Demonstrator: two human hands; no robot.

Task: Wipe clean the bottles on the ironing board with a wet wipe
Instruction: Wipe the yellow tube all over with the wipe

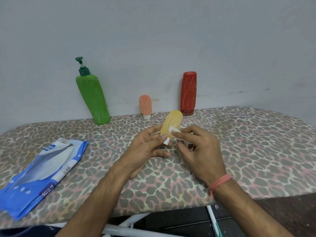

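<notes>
Yellow bottle (171, 123) held above ironing board (239, 142), centre | left hand (147, 147) gripped its cap end | right hand (200, 149) pinched wet wipe (174, 132) against it (white streaks remained) | advice: rotate bottle, wipe lengthwise.

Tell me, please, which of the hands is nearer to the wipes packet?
Left. The left hand holds the yellow bottle just right of the wipes packet; the right hand is farther right.
</notes>
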